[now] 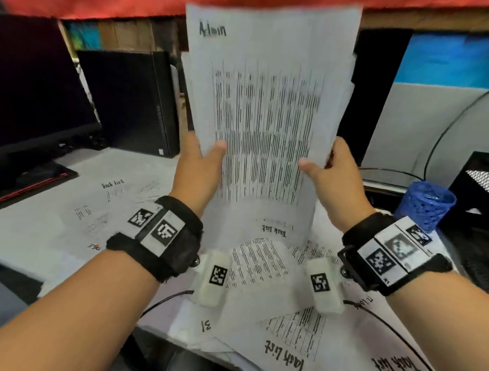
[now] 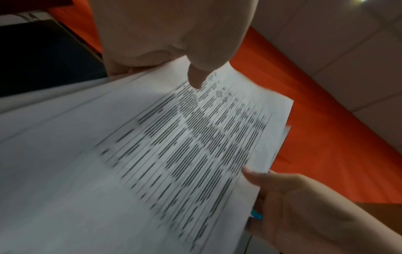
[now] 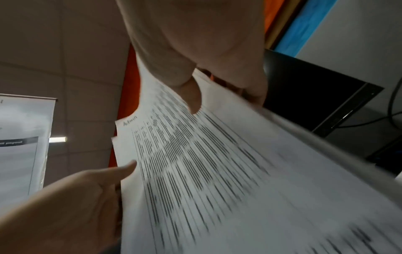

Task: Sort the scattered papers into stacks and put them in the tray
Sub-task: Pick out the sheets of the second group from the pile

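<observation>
Left hand [image 1: 195,160] pinched the stack of papers [image 1: 269,108] at its left edge, thumb on front, fingers behind. Stack was upright above the desk [image 1: 34,232], over loose sheets [image 1: 262,262]. Right hand [image 1: 333,175] pinched the right edge likewise. Judgement: light, floppy, slippery between sheets; grip both long edges low.

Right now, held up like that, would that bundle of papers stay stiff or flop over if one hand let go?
Probably flop. The papers are thin sheets, and the edges look uneven at the top, so they seem loosely gathered. The left hand and right hand each grip a lower side; with one gone, that side would likely sag. Loose sheets might also slide apart.
</observation>
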A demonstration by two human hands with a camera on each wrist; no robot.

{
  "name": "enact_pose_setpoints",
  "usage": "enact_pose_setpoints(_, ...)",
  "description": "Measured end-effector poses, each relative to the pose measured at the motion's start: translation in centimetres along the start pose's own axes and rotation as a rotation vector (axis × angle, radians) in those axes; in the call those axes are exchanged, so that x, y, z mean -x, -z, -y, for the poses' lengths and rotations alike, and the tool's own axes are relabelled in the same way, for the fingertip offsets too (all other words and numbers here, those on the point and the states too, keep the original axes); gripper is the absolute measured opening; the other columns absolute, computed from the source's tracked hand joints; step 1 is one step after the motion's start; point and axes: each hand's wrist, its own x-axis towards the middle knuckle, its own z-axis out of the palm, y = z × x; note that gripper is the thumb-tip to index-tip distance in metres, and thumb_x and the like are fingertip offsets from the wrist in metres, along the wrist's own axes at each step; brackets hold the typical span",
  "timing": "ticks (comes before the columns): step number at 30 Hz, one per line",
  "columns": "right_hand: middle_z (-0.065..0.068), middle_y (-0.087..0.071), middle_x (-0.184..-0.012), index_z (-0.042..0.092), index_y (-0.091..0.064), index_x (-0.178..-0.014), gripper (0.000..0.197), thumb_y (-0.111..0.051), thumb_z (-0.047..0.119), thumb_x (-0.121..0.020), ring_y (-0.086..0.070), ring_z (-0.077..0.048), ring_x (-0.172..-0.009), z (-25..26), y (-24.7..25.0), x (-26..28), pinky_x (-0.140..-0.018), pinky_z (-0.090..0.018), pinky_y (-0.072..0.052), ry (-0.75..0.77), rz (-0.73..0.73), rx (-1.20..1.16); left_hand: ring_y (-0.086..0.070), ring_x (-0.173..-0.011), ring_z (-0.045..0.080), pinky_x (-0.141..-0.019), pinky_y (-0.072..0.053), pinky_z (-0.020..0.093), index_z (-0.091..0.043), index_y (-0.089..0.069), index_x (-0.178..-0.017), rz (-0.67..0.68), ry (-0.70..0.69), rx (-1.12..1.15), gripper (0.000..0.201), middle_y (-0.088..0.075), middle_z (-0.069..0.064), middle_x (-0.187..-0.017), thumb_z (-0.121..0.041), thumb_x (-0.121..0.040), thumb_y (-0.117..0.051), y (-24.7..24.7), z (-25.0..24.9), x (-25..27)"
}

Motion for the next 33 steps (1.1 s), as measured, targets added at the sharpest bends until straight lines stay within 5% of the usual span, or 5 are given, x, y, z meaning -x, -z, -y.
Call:
enact_pose_setpoints(6,0.003,-0.049,-0.134,0.023,-0.032,-0.139,0.064,-0.064,0.012,-0.083,-0.053,-0.014,-0.121,4.6,1.4,-4.1,-0.102,-0.040,-0.046,0.255,-0.112,-0.081,-0.053,-0.113,0.013,-0.098,-0.042,0.032,-0.020,-0.036,-0.137,-0.008,0.060,0.022,0.053,-0.055,-0.008,-0.127,-0.030,-0.091,-0.060,0.4,1.4,0.7)
enact_pose_setpoints(9,0.016,-0.038,-0.140,0.027,-0.033,-0.143,0.060,-0.055,0.014,-0.088,-0.048,0.002,-0.114,6.7,1.5,-6.0,-0.106,-0.021,-0.038,0.473,-0.088,0.200,-0.054,-0.111,0.011,-0.096,-0.042,0.029,-0.023,-0.037,-0.139,-0.007,0.086,0.061,0.056,-0.056,-0.010,-0.126,-0.026,-0.089,-0.063,0.7,2.0,0.5)
enact_pose_setpoints(15,0.007,-0.055,-0.104,0.029,-0.060,-0.097,0.012,-0.048,0.030,-0.094,-0.048,-0.003,-0.091,6.5,0.1,-7.7,-0.068,-0.008,-0.032,0.336,-0.071,0.516,-0.058,-0.110,0.010,-0.098,-0.044,0.033,-0.025,-0.050,-0.129,0.012,0.158,0.105,0.037,-0.062,-0.010,-0.121,-0.022,-0.093,-0.059,0.3,4.0,0.3)
enact_pose_setpoints(27,0.004,-0.067,-0.115,0.026,-0.058,-0.114,0.023,-0.060,0.028,-0.091,-0.067,-0.015,-0.103,-1.6,2.3,-2.5,-0.095,-0.045,-0.051,-0.133,-0.016,-0.119,-0.064,-0.096,-0.006,-0.075,-0.049,0.012,-0.030,-0.054,-0.123,0.200,0.140,0.154,0.027,-0.067,-0.020,-0.109,-0.019,-0.099,-0.048,0.5,3.7,0.8)
enact_pose_setpoints(33,0.012,-0.062,-0.110,0.026,-0.051,-0.114,0.025,-0.047,0.010,-0.096,-0.060,-0.004,-0.103,1.9,1.8,-2.1,-0.095,-0.028,-0.050,0.090,-0.105,-0.017,-0.052,-0.091,-0.015,-0.071,-0.041,0.003,-0.031,-0.044,-0.119,0.092,-0.059,0.037,0.024,-0.056,-0.025,-0.102,-0.016,-0.101,-0.040,-1.4,1.4,1.4)
